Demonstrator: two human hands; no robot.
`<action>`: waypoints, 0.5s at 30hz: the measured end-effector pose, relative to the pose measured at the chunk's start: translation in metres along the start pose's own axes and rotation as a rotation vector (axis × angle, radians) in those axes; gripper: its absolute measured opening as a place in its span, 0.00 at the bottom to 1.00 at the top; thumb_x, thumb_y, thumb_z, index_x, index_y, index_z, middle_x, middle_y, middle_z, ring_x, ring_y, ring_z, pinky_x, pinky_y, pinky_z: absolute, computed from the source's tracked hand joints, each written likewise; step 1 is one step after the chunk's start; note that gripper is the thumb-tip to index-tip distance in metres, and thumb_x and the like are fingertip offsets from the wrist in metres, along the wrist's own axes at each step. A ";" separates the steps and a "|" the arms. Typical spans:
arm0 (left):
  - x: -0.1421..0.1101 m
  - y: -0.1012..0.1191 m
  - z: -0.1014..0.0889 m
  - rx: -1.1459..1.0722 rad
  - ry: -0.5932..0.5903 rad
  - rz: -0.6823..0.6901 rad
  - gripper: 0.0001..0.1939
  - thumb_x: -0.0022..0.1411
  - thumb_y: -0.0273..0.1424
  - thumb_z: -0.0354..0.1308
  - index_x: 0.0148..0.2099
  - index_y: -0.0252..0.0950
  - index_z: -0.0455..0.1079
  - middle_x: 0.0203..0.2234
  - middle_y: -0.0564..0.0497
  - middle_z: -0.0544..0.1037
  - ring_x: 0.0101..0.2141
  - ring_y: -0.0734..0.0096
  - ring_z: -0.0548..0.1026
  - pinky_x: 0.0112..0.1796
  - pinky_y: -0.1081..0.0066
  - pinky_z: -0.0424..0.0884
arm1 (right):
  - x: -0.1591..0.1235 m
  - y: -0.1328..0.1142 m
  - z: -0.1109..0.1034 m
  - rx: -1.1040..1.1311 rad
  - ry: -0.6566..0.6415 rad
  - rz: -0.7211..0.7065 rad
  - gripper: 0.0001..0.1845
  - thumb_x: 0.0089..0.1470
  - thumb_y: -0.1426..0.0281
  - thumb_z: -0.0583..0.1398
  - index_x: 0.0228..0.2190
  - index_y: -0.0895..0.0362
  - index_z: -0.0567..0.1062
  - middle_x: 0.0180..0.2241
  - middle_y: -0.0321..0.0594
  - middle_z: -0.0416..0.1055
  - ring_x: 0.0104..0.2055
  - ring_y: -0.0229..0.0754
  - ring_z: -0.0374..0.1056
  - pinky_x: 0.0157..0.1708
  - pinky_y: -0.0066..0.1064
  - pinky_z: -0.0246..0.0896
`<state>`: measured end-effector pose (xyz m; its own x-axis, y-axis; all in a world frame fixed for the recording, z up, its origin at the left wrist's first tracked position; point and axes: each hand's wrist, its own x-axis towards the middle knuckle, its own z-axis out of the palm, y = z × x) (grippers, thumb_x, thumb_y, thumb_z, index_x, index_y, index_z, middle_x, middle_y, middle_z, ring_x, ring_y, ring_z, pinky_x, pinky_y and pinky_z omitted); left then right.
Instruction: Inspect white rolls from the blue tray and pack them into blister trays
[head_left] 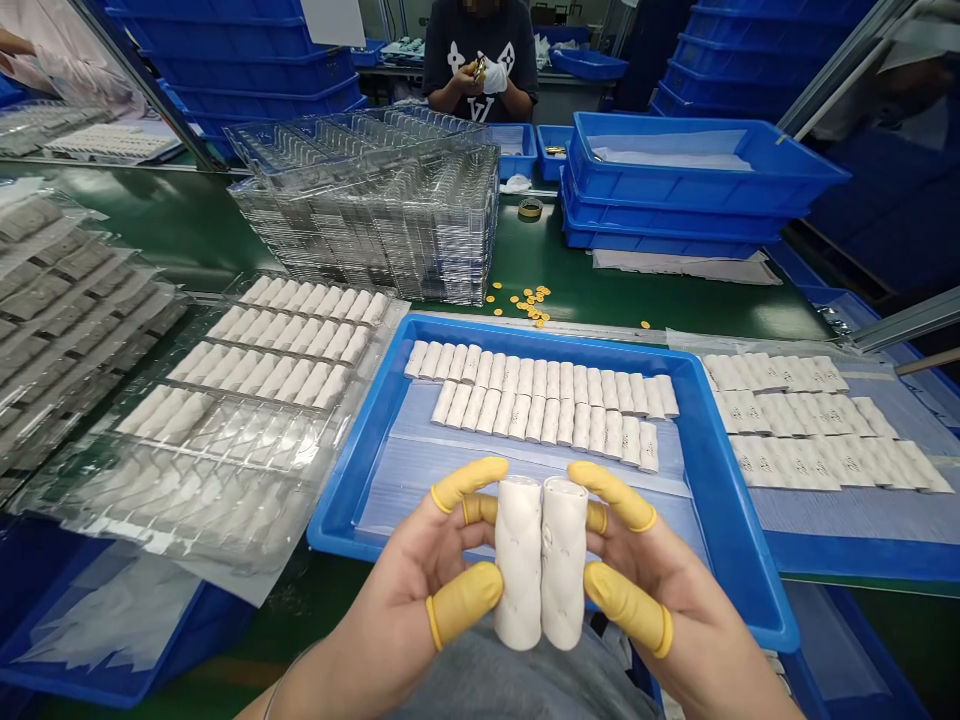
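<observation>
The left hand (405, 610) and right hand (660, 600) each gripped a white roll (517, 562) above the blue tray (525, 335), where two rows of rolls (540, 400) lay.

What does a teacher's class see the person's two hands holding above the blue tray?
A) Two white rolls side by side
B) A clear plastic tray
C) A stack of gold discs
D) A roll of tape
A. The left hand holds a white roll and the right hand a second white roll, the two touching above the blue tray.
</observation>
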<state>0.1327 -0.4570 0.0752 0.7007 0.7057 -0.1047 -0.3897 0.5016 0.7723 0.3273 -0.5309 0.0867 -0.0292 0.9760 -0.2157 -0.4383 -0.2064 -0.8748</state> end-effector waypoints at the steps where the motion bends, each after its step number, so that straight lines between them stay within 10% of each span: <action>1: 0.001 0.000 0.000 -0.001 -0.003 -0.004 0.26 0.65 0.28 0.63 0.62 0.54 0.66 0.49 0.48 0.76 0.45 0.64 0.76 0.42 0.69 0.75 | -0.001 0.000 0.000 -0.003 -0.001 -0.002 0.24 0.61 0.61 0.66 0.57 0.35 0.70 0.54 0.37 0.74 0.55 0.48 0.70 0.55 0.40 0.66; 7: 0.002 -0.002 0.001 -0.054 -0.010 -0.051 0.32 0.59 0.28 0.68 0.62 0.56 0.64 0.46 0.49 0.73 0.36 0.70 0.77 0.35 0.70 0.77 | 0.004 0.003 0.002 0.121 -0.033 0.083 0.33 0.55 0.63 0.71 0.58 0.33 0.68 0.51 0.37 0.74 0.31 0.38 0.75 0.33 0.33 0.72; 15: 0.002 0.001 -0.001 -0.010 0.039 -0.046 0.30 0.61 0.30 0.66 0.63 0.54 0.65 0.47 0.47 0.76 0.45 0.61 0.75 0.39 0.67 0.78 | 0.006 0.002 0.001 0.076 -0.037 0.025 0.27 0.62 0.62 0.65 0.60 0.34 0.66 0.55 0.39 0.73 0.58 0.50 0.68 0.53 0.43 0.68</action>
<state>0.1336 -0.4546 0.0751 0.6944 0.7007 -0.1640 -0.3637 0.5383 0.7602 0.3257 -0.5257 0.0842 -0.0736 0.9728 -0.2196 -0.5036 -0.2263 -0.8338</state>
